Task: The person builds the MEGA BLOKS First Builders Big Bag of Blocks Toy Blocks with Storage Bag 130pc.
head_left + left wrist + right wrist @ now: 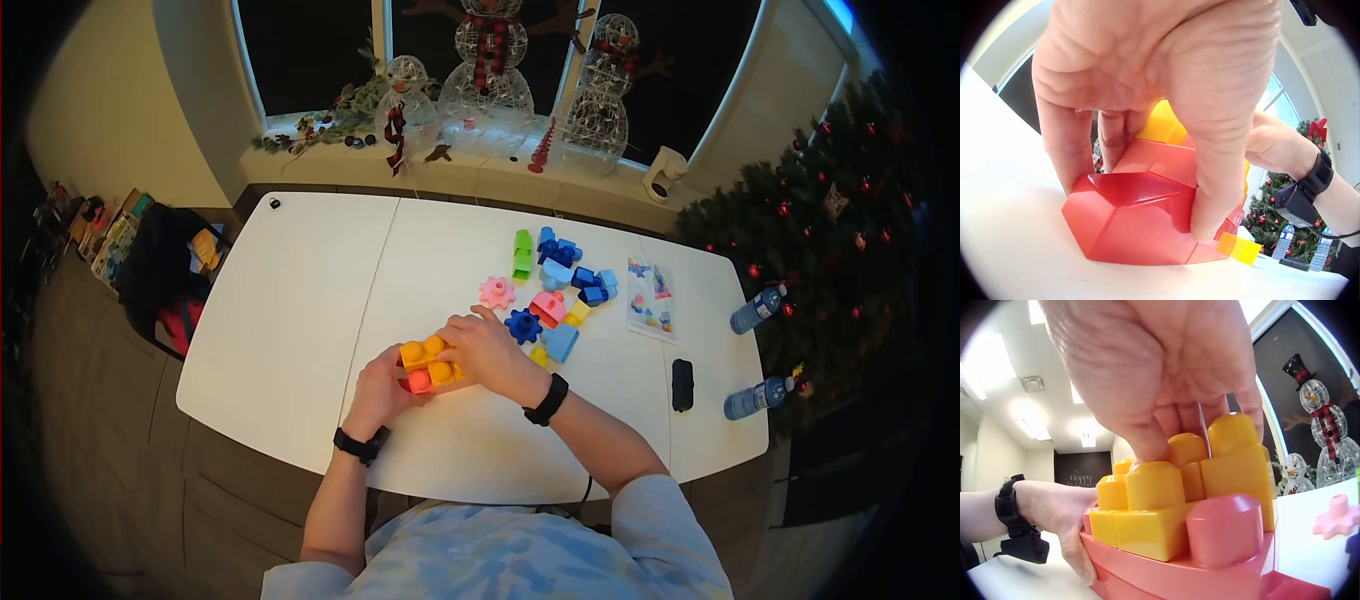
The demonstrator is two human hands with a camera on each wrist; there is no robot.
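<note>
A stack of toy building blocks stands on the white table (280, 300) between both hands. Its base is a red-pink block (1141, 228) with slanted ends, topped by several yellow blocks (1150, 534). One pink stud (1225, 531) shows uncovered beside them. My left hand (378, 392) grips the red end of the base, thumb on one side and fingers on the other. From above, my right hand (492, 352) holds a yellow block on top, with the thumb at the near studs and the fingers partly hidden behind it.
Right of the stack lie a pink gear (496, 292), a blue gear (523, 325), green blocks (522, 254) and several blue blocks (558, 250). Beyond them are a picture sheet (652, 298), a black case (682, 385) and two water bottles (757, 310) at the table's right edge.
</note>
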